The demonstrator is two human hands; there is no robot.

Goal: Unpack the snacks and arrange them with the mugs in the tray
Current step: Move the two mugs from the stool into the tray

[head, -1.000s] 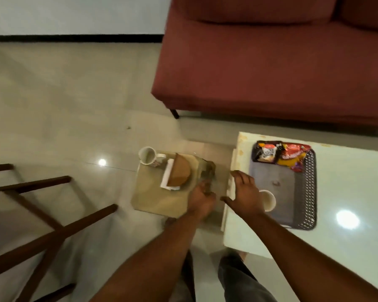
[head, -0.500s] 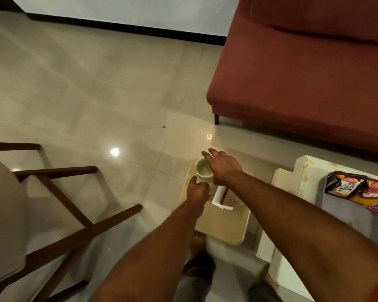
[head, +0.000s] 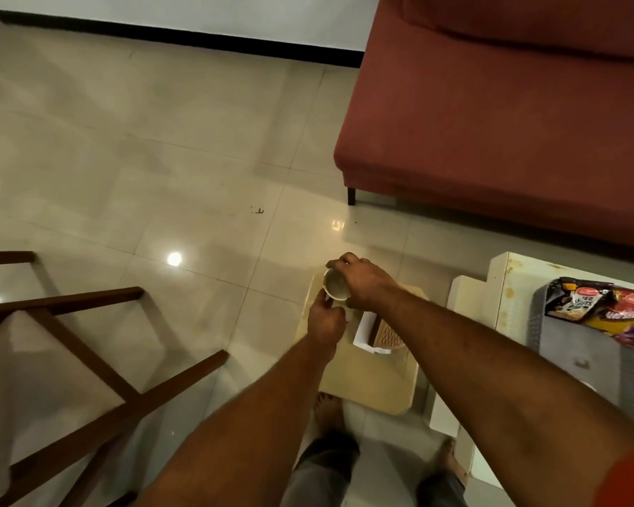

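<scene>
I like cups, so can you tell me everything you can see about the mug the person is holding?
The mug is small and pale, cream or white, probably ceramic. It tilts so its round mouth faces the camera, and its inside looks darker and seems empty. The right hand wraps its far side; the left hand touches it from below. It is over the low beige stool by the table. No handle shows.

The one camera sits on my head, looking steeply down and forward over my arms at the floor [head: 162, 159], sofa [head: 491, 122] ahead, bench [head: 509, 287] at right.
</scene>
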